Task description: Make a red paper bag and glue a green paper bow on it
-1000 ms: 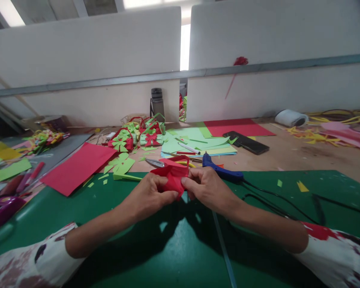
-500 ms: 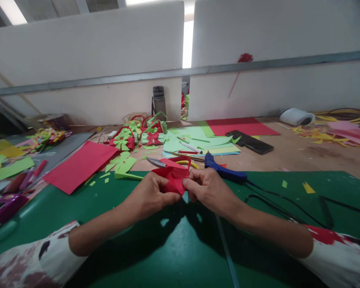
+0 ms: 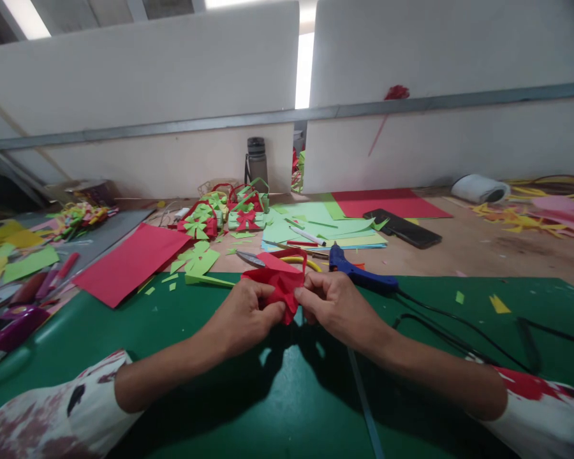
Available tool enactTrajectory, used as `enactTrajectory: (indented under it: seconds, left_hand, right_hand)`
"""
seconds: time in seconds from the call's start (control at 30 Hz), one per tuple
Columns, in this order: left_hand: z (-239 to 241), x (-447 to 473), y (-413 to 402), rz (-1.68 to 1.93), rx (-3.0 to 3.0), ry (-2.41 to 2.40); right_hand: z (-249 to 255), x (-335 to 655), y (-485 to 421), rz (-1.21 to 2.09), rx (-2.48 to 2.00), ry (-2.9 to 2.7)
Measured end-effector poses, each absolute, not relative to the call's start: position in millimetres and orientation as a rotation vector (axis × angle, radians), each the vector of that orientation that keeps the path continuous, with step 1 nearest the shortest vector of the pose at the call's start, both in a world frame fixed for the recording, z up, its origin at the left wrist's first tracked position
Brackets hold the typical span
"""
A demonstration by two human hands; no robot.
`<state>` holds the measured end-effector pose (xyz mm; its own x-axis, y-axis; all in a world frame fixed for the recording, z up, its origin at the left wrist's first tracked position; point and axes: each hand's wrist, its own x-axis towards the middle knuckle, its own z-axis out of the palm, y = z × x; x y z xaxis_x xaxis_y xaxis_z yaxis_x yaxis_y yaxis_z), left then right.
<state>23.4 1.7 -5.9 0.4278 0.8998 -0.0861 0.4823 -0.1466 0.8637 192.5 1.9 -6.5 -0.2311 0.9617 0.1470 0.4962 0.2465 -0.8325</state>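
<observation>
Above the green mat, the left hand and right hand pinch the folded red paper between closed fingers, seemingly to keep its folds together; the glue gun lies nearby, probably for easy reach.

Upper centre: dark bottle, upright before a pale partition. Upper half: grey rail running across the frame. Upper right: red flower, its stem slanting below the rail. Right of centre: black phone, lying flat. Right: white roll on its side.
</observation>
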Motion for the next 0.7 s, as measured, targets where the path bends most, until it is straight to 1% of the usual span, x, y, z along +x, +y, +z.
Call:
enactTrajectory:
  seconds: [0.43,0.7]
  left_hand:
    - [-0.7,17.0,5.5,0.674,1.681,1.111]
    - [9.9,4.5,7.6,0.692,1.782,1.11]
  right_hand:
    - [-8.0,195.3,6.3,0.887,-1.35,-1.861]
    - [-5.6,197.1,8.1,0.941,-1.371,-1.819]
